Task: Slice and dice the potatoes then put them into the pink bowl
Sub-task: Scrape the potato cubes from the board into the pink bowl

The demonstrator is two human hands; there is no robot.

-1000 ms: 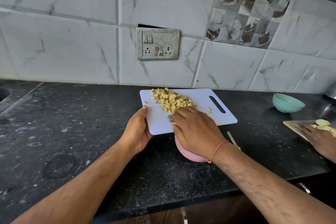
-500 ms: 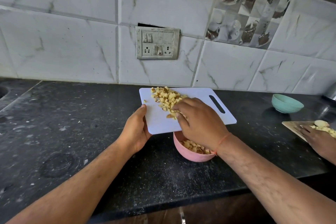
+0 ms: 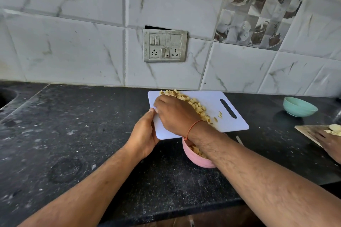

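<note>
**Operator:** Head view, centre of frame: my left hand (image 3: 143,134) has its grip closed on the left edge of the white cutting board (image 3: 212,105), thumb on top. Its near edge sits above the pink bowl (image 3: 195,160).

**Inspector:** And the right?

**Operator:** My right hand (image 3: 175,114) lies on the board against the diced potatoes (image 3: 198,108); fingers are hidden behind the hand, so I cannot tell its grip. Some dice already lie in the pink bowl, lower centre on the black tabletop (image 3: 73,134).

**Inspector:** Anything else?

**Operator:** Teal bowl (image 3: 299,107) at right; another person's hand (image 3: 332,143) at the right edge.
</note>
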